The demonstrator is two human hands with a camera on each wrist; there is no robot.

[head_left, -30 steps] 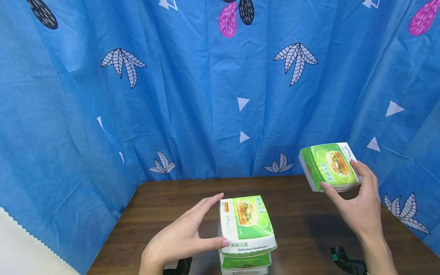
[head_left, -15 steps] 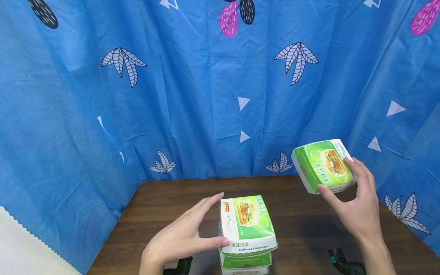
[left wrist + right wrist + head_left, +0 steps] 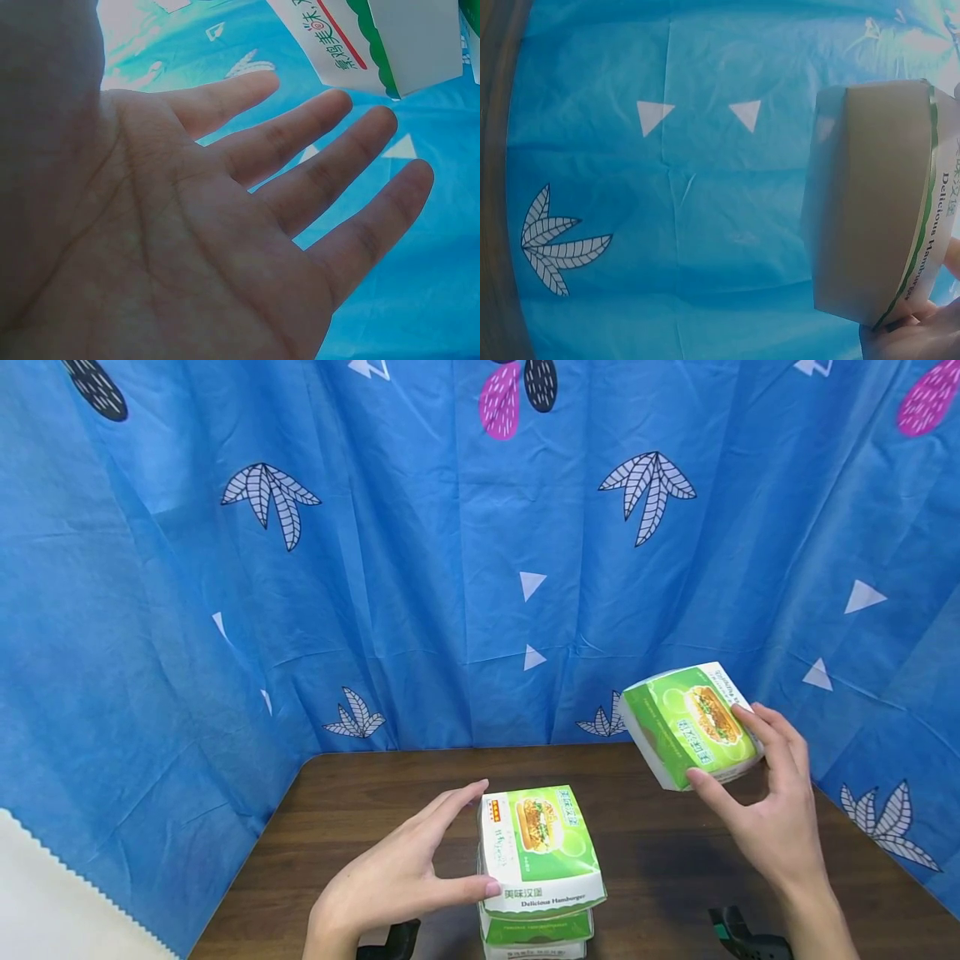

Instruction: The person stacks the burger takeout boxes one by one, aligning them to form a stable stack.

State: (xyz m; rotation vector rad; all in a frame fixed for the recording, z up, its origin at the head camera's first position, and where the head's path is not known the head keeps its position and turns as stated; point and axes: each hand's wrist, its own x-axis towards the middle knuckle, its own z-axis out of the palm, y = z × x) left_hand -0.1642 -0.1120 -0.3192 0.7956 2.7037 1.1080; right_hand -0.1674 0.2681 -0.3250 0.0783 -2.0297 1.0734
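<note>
A stack of green-and-white hamburger boxes stands at the table's front middle, its top box showing a printed burger and its lower part cut off by the frame. My left hand lies along the stack's left side, thumb at the top box's front corner and index finger by its back corner. In the left wrist view its fingers are straight and spread, with a box beyond them. My right hand holds another hamburger box, tilted in the air at the right, between thumb and fingers. Its underside looks plain in the right wrist view.
A dark brown wooden table lies below. Behind it and at both sides hangs a blue patterned curtain. A white surface shows at the lower left. Black wrist straps sit by both hands.
My right hand has moved left with the held box, which has turned clockwise and tilted more. The left hand and the stack look unmoved.
</note>
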